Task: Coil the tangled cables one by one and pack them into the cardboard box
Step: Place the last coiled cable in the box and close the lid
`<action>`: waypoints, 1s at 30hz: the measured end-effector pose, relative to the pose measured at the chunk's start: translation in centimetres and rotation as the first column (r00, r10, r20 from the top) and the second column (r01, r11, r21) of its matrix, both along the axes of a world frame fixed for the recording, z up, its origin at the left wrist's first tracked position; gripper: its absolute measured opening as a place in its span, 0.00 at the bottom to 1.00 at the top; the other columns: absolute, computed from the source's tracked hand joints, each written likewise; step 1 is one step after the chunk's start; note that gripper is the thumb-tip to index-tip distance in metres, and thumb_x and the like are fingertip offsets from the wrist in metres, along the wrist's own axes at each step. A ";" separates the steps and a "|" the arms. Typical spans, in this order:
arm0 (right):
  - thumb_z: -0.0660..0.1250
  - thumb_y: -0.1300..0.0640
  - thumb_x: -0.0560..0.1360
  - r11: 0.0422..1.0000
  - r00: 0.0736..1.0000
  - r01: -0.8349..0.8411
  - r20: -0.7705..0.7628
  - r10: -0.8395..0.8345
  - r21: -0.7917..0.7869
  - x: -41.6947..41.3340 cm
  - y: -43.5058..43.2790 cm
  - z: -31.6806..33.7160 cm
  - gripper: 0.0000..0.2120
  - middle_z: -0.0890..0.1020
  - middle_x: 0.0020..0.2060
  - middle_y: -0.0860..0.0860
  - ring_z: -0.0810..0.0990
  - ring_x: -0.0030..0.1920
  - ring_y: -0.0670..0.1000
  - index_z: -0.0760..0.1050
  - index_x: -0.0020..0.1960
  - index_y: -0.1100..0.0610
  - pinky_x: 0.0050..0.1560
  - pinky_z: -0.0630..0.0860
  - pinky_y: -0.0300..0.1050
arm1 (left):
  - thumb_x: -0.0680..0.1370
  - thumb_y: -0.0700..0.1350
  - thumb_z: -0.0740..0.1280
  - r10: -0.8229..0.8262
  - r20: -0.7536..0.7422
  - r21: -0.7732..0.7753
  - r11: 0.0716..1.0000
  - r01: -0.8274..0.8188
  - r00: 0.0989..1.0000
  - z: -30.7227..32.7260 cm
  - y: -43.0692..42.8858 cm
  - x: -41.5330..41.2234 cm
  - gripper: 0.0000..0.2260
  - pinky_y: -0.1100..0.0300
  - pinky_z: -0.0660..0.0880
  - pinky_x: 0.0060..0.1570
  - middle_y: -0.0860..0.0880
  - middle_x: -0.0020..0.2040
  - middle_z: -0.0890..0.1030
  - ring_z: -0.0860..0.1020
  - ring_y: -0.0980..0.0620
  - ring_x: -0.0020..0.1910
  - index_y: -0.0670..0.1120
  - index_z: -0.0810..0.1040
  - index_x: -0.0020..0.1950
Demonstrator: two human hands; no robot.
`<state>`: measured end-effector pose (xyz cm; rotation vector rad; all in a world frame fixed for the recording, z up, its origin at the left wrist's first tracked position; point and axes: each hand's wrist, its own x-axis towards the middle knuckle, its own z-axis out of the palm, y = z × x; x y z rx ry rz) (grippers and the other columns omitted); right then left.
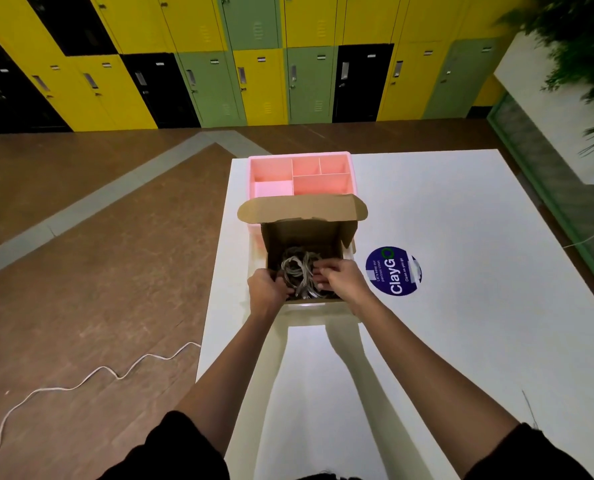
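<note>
– Cables [299, 271], grey-white bundle, sitting inside the cardboard box [323, 233], right betw. both hands.

– Left hand [266, 289]?

– Over the box's near-left corner, fingers curled down into the bundle's edge, gripping it. Fingertips mostly hidden in the strands.

– And the right hand [340, 277]?

– Opp. side, knuckles up, fingers bent and pinching a few loops at the bundle's right. Both hands on the cables, bundle low in the box.

– Box lid?

– Flap [302, 209] stands open, beyond the fingertips, tilted away from the person.

– What's past that?

– Pink organiser [274, 171], several compartments, directly behind the flap, farther out from both hands. Looks to touch the box's back, can't tell for sure.

– Anything to the right hand's outer side?

– Round blue sticker [392, 271] reading "ClayGo", flat on the white table [461, 209], just beside the right wrist.

– Under the wrists?

– Pale container rim [316, 308] showing at the box's near side; box seems to sit in or on it.

– Left of the left arm?

– Brown floor [98, 237], white cord [98, 372] snaking across it, well apart from the hand.

– Background?

– Yellow, green, black lockers [254, 81] far beyond the hands; blurred plant [583, 46] off to the far right.
</note>
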<state>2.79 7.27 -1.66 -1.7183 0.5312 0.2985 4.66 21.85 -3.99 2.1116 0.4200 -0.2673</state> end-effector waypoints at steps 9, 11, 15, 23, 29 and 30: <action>0.71 0.59 0.73 0.927 0.926 0.353 0.190 -0.327 -0.124 -0.7 -2.9 2.9 0.17 0.81 0.46 0.53 0.80 0.44 0.52 0.70 0.59 0.59 0.39 0.76 0.40 | 0.77 0.39 0.68 0.107 0.309 0.014 0.993 -0.117 0.945 4.0 1.7 -0.2 0.10 0.57 0.76 0.50 0.43 0.51 0.81 0.79 0.48 0.47 0.38 0.75 0.57; 0.73 0.60 0.72 0.922 0.914 0.356 0.258 -0.312 -0.149 0.0 -3.2 4.0 0.24 0.78 0.44 0.51 0.78 0.43 0.50 0.66 0.62 0.59 0.36 0.72 0.35 | 0.75 0.39 0.71 0.122 0.369 -0.060 0.992 -0.107 0.921 5.2 1.8 0.1 0.14 0.59 0.76 0.47 0.44 0.50 0.81 0.79 0.51 0.44 0.39 0.72 0.58; 0.74 0.61 0.71 0.924 0.924 0.292 0.324 -0.205 -0.248 1.4 -3.6 5.7 0.32 0.77 0.47 0.51 0.78 0.46 0.50 0.59 0.68 0.57 0.46 0.74 0.39 | 0.73 0.37 0.71 0.137 0.425 -0.106 0.989 -0.101 0.895 6.5 1.8 0.9 0.19 0.60 0.75 0.47 0.48 0.44 0.81 0.80 0.51 0.42 0.41 0.68 0.60; 0.71 0.60 0.73 0.908 0.941 0.218 0.324 -0.098 -0.358 3.9 -5.1 7.9 0.34 0.78 0.48 0.54 0.78 0.47 0.52 0.56 0.73 0.51 0.44 0.74 0.42 | 0.74 0.34 0.68 0.123 0.472 -0.058 0.992 -0.108 0.873 8.3 2.5 3.1 0.22 0.61 0.74 0.44 0.50 0.42 0.80 0.79 0.51 0.41 0.42 0.65 0.65; 0.70 0.61 0.73 0.788 0.932 -0.069 0.242 0.270 -0.612 3.2 -5.2 7.6 0.35 0.74 0.62 0.57 0.75 0.60 0.56 0.58 0.74 0.45 0.52 0.76 0.47 | 0.74 0.35 0.69 -0.064 0.517 0.103 0.995 0.012 0.854 7.6 3.2 2.1 0.20 0.54 0.79 0.46 0.48 0.42 0.82 0.81 0.49 0.41 0.47 0.74 0.64; 0.69 0.62 0.74 0.762 0.921 -0.116 0.218 0.322 -0.637 3.0 -5.0 7.5 0.33 0.74 0.62 0.57 0.75 0.60 0.57 0.60 0.73 0.46 0.52 0.76 0.47 | 0.74 0.36 0.68 -0.086 0.517 0.124 0.992 0.025 0.852 7.3 3.3 1.9 0.17 0.52 0.80 0.45 0.46 0.42 0.83 0.82 0.48 0.41 0.47 0.76 0.62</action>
